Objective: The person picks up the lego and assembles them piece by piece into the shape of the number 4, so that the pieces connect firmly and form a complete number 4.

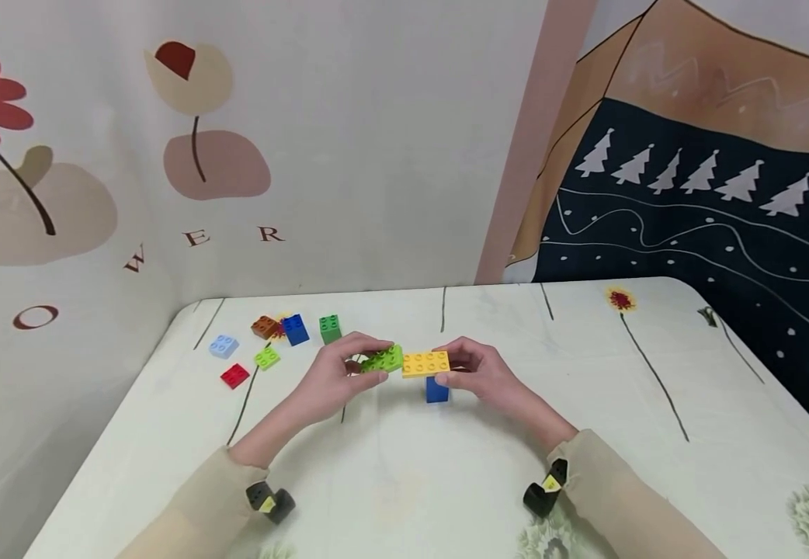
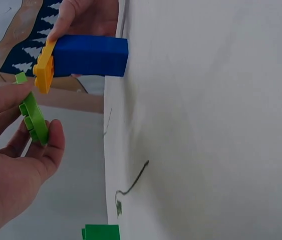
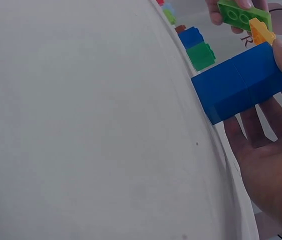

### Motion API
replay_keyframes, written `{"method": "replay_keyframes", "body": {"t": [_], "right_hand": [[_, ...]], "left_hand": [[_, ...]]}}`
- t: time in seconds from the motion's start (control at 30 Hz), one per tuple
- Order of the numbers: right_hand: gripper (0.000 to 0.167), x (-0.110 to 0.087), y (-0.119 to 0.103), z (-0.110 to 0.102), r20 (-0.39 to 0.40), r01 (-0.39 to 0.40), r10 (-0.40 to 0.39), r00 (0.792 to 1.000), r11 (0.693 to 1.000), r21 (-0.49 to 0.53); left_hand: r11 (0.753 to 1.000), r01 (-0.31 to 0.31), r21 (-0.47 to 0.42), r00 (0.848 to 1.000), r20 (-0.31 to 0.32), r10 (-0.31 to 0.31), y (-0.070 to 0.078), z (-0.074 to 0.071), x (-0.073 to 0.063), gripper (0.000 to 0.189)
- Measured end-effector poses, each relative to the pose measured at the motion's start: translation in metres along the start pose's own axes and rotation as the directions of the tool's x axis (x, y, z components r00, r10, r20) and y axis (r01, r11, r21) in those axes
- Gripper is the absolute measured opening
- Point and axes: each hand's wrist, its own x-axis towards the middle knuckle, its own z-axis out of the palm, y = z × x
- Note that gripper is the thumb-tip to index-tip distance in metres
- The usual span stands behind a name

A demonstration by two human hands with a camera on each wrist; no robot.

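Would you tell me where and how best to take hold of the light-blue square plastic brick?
I'd pinch two opposite side walls of the light-blue square plastic brick, coming from above left: it lies studs up, with the brown plastic brick to its right.

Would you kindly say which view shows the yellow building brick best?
The head view, since the yellow building brick shows most of its studded top. The left wrist view shows it nearly edge-on; the right wrist view shows only parts beyond the blue bricks.

Left hand [image 1: 342, 371] pinches, fingers bent; right hand [image 1: 484, 373], close by, also pinches; both forearms [image 1: 219, 485] slant inward.
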Motion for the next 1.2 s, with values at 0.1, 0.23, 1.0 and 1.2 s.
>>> {"method": "replay_keyframes", "body": {"t": [0.1, 0.23, 1.0, 1.2], "right_hand": [[0.040, 0.000, 0.000, 0.000, 0.003, 0.001, -0.001, 1.000, 1.000, -0.002], [0.040, 0.000, 0.000, -0.001, 0.007, 0.006, -0.006, 1.000, 1.000, 0.001], [0.038, -0.002, 0.001, -0.001, 0.006, 0.021, -0.021, 1.000, 1.000, 0.002], [0.037, 0.000, 0.001, -0.001, 0.011, 0.027, -0.027, 1.000, 1.000, 0.005]], "left_hand": [[0.999, -0.031, 0.023, 1.000, 0.002, 0.031, 0.003, 0.006, 0.004, 0.041], [0.995, -0.072, 0.063, 0.997, 0.004, 0.072, 0.005, 0.011, 0.008, 0.042], [0.967, -0.176, 0.185, 0.984, 0.070, 0.166, 0.019, 0.011, 0.012, 0.041], [0.963, -0.183, 0.197, 0.982, 0.075, 0.171, 0.022, 0.011, 0.013, 0.041]]}}
